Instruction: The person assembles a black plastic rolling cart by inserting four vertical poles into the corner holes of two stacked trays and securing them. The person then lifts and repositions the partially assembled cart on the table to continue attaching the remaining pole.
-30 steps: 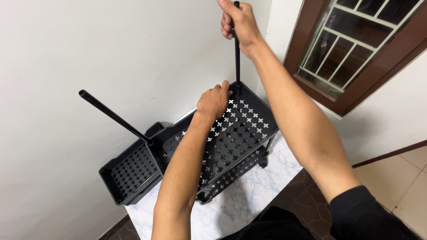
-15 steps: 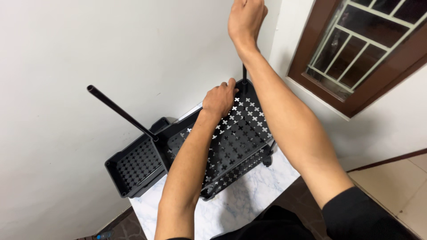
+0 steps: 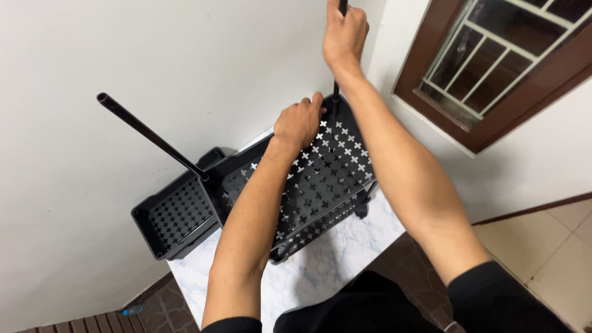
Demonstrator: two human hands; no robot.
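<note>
White wall behind a marble table [image 3: 320,271]. Right hand [image 3: 344,34] clenched round an upright black pole [image 3: 336,92] at the perforated tray's [image 3: 320,172] far corner; left hand [image 3: 298,120] pressing that corner, fingers curled. Second pole [image 3: 148,132] already seated; smaller tray [image 3: 179,216] unstacked at the table's left edge.

White wall [image 3: 123,49], brown-framed window [image 3: 493,68] with white bars, marble-patterned tabletop [image 3: 327,271], dark tiled floor [image 3: 407,259]

A black tray [image 3: 327,166] with cross-shaped cutouts sits on a white, grey-veined marble surface [image 3: 320,271].
</note>
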